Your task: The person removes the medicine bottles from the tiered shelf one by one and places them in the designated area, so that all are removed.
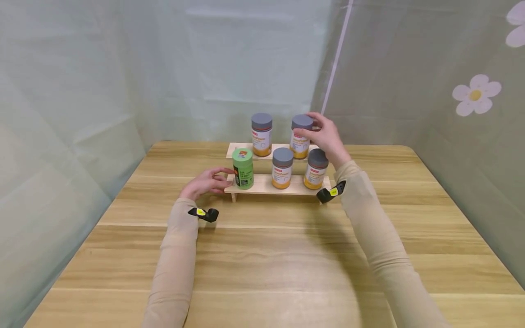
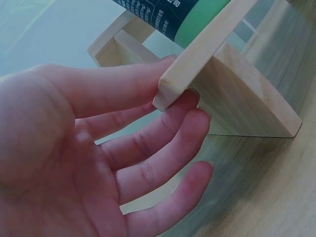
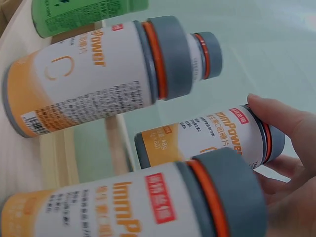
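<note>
Four grey-capped bottles plus green can (image 1: 243, 168) already on wooden rack (image 1: 262, 186). Right hand (image 1: 324, 136) grasping back-right bottle (image 1: 301, 136); left hand (image 1: 205, 183) relaxed, fingers touching rack's left end.

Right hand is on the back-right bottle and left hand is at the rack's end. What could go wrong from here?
1. The right hand grips the back-right bottle near its cap; the front-right bottle stands just below the wrist, so a sleeve could topple it.
2. The left hand only touches the end of the wooden rack with straight fingers; a nudge could shake the green can beside it.
</note>
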Available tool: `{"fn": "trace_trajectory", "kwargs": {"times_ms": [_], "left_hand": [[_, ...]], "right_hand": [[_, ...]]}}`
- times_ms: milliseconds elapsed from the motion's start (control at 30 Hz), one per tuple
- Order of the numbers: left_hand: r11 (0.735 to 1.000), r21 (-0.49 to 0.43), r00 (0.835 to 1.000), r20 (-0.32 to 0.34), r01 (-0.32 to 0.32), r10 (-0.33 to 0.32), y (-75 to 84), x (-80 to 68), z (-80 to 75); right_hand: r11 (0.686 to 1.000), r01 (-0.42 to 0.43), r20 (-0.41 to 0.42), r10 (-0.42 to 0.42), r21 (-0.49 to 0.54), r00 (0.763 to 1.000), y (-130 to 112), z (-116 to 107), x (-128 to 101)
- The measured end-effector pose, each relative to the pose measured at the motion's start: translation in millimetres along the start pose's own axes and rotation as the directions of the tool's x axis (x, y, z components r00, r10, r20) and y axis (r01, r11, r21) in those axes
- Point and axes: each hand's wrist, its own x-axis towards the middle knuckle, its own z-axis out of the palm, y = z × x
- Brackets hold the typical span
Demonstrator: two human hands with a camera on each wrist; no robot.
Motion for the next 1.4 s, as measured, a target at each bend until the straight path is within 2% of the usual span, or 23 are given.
{"fn": "trace_trajectory", "kwargs": {"times_ms": [400,700,1033,1400], "left_hand": [[1.000,0.002,1.000,-0.003,0.021,-0.021,-1.6,0.3,-1.3],[0.999,0.001,0.999,-0.001,0.034,-0.034,-4.0,1.2,-2.2],[0.999,-0.009,0.999,0.014,0.040,-0.040,-5.1,5.8,-1.7],[0.995,-0.078,0.997,0.050,0.060,-0.056,-9.7,2.9,-3.5]], "right_hand": [[0.997,0.021,-0.052,-0.017,0.072,0.999,-6,-13,-1],[0.998,0.025,-0.101,-0.019,0.064,0.995,-2,-34,-4],[0.997,0.008,-0.162,0.005,0.080,0.987,12,-69,-13],[0.997,0.010,-0.218,0.007,0.079,0.976,31,-80,-20]]}}
